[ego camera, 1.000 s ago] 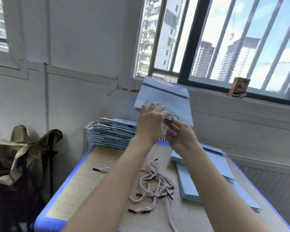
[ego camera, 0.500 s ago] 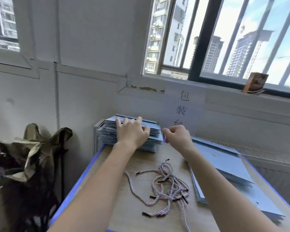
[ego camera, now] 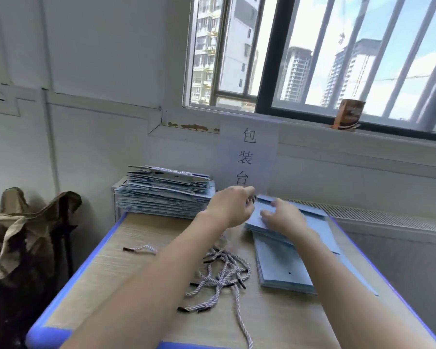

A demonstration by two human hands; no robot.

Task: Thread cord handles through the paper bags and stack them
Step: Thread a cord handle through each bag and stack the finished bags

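Observation:
A stack of flat light-blue paper bags (ego camera: 287,268) lies on the right of the table. Its top bag (ego camera: 256,217) is lifted at the far left edge. My left hand (ego camera: 230,206) pinches that bag's far corner with curled fingers. My right hand (ego camera: 286,219) lies over the same bag, its bent fingers holding it. A taller pile of bags with handles (ego camera: 164,192) stands at the back left. Loose twisted cords (ego camera: 222,273) with black tips lie tangled in the table's middle, partly under my left forearm. A single cord (ego camera: 139,249) lies apart to the left.
The wooden table has a blue rim (ego camera: 98,250). A paper sign (ego camera: 248,157) hangs on the wall behind the hands, below the window sill with a small brown box (ego camera: 349,114). A dark chair draped with olive cloth (ego camera: 28,222) stands left of the table.
The bag held up a second ago went onto the back-left pile. Both hands then moved right and took hold of the top bag of the right stack.

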